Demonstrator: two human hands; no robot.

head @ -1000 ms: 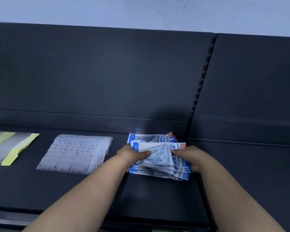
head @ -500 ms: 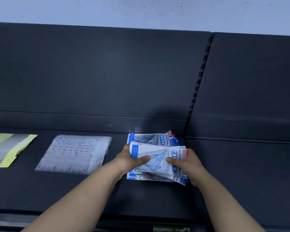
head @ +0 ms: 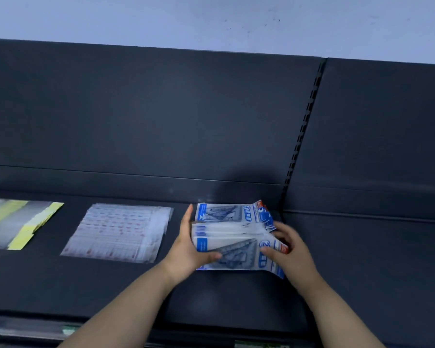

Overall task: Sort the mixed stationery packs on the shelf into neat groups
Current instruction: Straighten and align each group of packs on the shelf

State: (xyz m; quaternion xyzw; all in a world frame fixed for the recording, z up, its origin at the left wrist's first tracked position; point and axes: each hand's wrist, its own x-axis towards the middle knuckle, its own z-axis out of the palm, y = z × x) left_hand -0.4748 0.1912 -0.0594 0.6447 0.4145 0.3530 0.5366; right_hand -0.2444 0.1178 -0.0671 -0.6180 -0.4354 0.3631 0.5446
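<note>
I am squaring the set-square packs (head: 226, 247) at 12 o'clock, left hand (head: 186, 247) pressing flat, right hand (head: 291, 249) pinching their end; the clear packs (head: 118, 232) and yellow-edged packs (head: 23, 224) at 10 o'clock seem grouped.

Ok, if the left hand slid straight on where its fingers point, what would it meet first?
Likely the back panel: the left hand points away beside the blue packs, nothing between, though depth is unclear.
</note>
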